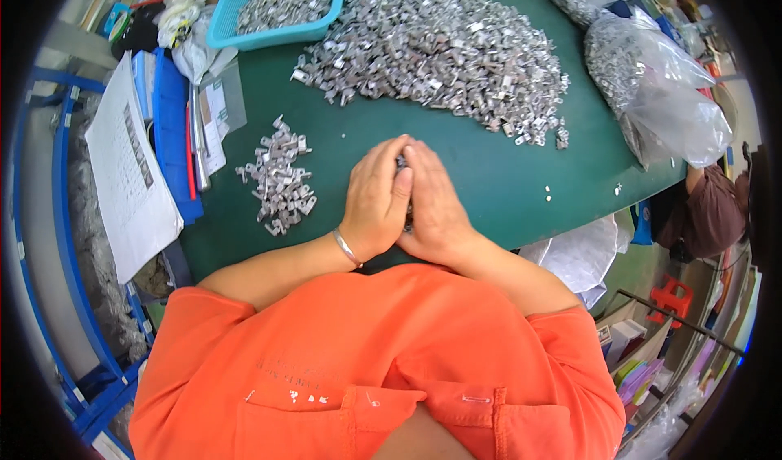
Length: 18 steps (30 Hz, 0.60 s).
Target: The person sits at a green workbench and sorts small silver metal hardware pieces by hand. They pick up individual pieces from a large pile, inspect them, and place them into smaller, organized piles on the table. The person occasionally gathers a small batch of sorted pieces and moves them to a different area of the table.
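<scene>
Head view: we press our left hand [376, 201] and right hand [433, 203] together, cupped shut around small metal clips [401, 163], with the small clip pile [281, 177] at nine o'clock.

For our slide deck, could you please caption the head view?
Both hands, left hand and right hand, cup small metal parts on a green table, between a small pile and a large heap.

Setting: small-parts workshop or factory sorting bench. Evidence: green work table [497, 191] bearing a large heap of small metal parts [440, 44]; a turquoise basket [244, 28] and clear plastic bags [660, 93] holding more; paperwork [130, 175] lying at the table's left edge.
</scene>
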Each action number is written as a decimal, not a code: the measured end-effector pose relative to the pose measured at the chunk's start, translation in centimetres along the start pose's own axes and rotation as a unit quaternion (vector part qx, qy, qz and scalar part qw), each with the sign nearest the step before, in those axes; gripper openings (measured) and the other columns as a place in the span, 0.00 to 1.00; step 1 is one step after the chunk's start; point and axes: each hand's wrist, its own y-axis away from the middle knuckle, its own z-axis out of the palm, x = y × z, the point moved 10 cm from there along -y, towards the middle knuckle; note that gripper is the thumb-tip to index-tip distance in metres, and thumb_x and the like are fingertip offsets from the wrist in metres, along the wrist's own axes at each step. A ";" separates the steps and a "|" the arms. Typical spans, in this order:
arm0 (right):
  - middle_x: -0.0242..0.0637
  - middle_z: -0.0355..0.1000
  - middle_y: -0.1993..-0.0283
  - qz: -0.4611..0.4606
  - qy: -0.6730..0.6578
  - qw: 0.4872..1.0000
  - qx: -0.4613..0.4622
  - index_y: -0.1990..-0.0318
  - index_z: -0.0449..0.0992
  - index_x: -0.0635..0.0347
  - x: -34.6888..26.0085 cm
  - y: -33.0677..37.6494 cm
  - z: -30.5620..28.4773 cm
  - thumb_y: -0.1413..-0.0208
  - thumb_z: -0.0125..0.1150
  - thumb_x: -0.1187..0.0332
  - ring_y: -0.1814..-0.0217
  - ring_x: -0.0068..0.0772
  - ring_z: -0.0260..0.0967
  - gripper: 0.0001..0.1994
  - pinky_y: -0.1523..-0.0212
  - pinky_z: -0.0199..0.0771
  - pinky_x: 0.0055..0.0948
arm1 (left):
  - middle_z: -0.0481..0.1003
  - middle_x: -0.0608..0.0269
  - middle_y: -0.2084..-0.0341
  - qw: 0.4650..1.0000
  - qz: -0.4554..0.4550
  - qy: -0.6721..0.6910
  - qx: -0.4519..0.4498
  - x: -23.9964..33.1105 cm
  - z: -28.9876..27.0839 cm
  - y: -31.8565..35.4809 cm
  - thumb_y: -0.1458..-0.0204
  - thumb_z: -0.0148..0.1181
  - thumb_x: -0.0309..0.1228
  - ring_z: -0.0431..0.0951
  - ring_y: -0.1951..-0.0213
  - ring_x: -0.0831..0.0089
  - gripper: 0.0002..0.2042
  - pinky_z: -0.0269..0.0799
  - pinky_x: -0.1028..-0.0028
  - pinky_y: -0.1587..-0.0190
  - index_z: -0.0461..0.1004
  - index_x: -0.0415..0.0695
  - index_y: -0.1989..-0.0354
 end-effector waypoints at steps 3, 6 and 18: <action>0.60 0.58 0.40 -0.017 -0.009 0.998 0.054 0.40 0.57 0.71 -0.3 -0.8 -0.3 0.63 0.68 0.73 0.40 0.63 0.59 0.39 0.39 0.60 0.53 | 0.67 0.44 0.46 0.998 -0.024 0.037 0.041 -0.4 -0.6 -0.4 0.36 0.42 0.35 0.69 0.46 0.51 0.19 0.63 0.62 0.42 0.65 0.34 0.44; 0.53 0.61 0.43 0.021 -0.048 0.995 0.087 0.43 0.64 0.66 0.2 -1.0 -0.7 0.64 0.67 0.76 0.44 0.57 0.62 0.34 0.44 0.65 0.45 | 0.70 0.49 0.47 0.970 -0.115 0.210 0.040 -2.3 0.4 -0.2 0.34 0.38 0.36 0.71 0.46 0.59 0.20 0.64 0.67 0.41 0.66 0.33 0.44; 0.37 0.65 0.43 0.214 -0.546 0.755 0.292 0.42 0.65 0.65 6.7 1.3 -1.6 0.44 0.57 0.66 0.44 0.27 0.63 0.23 0.43 0.66 0.28 | 0.74 0.59 0.53 0.852 -0.283 0.434 0.078 -1.8 5.0 -2.2 0.34 0.41 0.36 0.74 0.55 0.73 0.18 0.69 0.73 0.49 0.71 0.37 0.47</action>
